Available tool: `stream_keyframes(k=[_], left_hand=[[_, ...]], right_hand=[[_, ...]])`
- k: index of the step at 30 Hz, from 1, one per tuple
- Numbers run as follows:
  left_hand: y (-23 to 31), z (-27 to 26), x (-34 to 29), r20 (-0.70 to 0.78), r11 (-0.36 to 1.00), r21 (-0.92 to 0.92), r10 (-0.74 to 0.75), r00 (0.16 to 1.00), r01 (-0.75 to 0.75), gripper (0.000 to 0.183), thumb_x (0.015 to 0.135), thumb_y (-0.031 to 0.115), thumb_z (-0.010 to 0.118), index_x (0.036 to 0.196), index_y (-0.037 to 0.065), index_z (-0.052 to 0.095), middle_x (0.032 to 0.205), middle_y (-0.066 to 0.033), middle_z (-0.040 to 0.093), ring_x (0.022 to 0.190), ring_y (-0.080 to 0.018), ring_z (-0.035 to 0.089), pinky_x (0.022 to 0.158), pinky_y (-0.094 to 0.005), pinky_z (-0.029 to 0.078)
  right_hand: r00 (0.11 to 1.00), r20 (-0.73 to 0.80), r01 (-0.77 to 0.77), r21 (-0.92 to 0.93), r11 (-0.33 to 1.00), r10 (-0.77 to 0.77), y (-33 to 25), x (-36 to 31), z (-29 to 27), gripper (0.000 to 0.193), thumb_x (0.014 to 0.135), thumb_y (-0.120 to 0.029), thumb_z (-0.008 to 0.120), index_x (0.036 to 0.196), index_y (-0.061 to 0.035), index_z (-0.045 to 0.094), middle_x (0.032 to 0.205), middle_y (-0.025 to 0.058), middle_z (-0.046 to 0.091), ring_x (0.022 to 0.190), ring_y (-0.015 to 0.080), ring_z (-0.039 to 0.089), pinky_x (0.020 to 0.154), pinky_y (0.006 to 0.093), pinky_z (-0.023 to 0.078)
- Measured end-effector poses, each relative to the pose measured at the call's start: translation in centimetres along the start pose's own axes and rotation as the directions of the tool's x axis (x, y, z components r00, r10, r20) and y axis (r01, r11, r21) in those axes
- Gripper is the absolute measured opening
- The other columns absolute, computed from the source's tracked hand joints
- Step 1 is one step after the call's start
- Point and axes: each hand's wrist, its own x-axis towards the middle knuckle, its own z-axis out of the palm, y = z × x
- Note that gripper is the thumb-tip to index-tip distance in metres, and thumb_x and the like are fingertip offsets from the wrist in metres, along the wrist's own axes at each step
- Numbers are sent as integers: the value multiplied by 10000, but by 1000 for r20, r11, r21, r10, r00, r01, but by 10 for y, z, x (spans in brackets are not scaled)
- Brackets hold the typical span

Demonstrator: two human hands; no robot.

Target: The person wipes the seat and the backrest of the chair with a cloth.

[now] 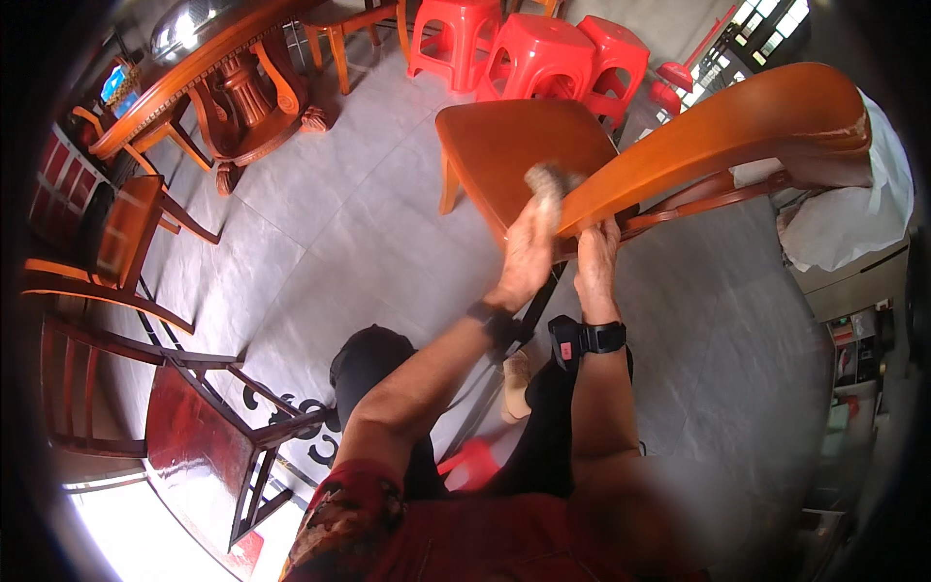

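An orange-brown wooden chair [519, 141] stands in front of me, its curved backrest [718, 136] stretching to the right. My left hand [529, 242] is closed on a bunched greyish cloth [546, 181], blurred by motion, against the backrest's near side post above the seat. Just right of it, my right hand [596, 254] grips the underside of the same post; its fingertips are partly hidden behind the wood. Both wrists wear black bands.
Red plastic stools [538, 58] stand behind the chair. A carved round table [233, 87] is at the far left, with wooden chairs around it. A dark red chair [199, 436] stands at my near left. White plastic sheeting [863, 209] hangs by the backrest's right end, above shelves [853, 359].
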Motion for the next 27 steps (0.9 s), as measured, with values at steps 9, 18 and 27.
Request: stream_keyframes(k=[9,18,27], left_hand=[[169,91,25,292,577,149,750,593,-803,696,829,153,695,1417,-6,359,1268,-235,458,1126,-386,484,957,-437,431],[107,55,24,347,598,450,567,747,-663,756,835,237,704,1432,-23,319,1320,-231,458,1186,-400,502,987,-425,431],[-1,-14,-7,293,777,541,184,938,-321,658,886,253,602,1450,52,329,1339,-240,455,1235,-408,458,1022,-432,396]], right_hand=[[974,186,117,62,991,-127,17,11,-5,318,949,-254,536,1150,-12,584,1135,118,615,1069,233,574,896,356,447],[954,240,213,-121,969,-180,23,13,-3,336,883,-228,577,1137,-8,605,1072,187,652,1002,296,628,841,379,479],[962,220,257,-540,802,-160,35,8,-29,272,871,-116,528,1084,10,641,1036,165,688,977,257,650,830,362,486]])
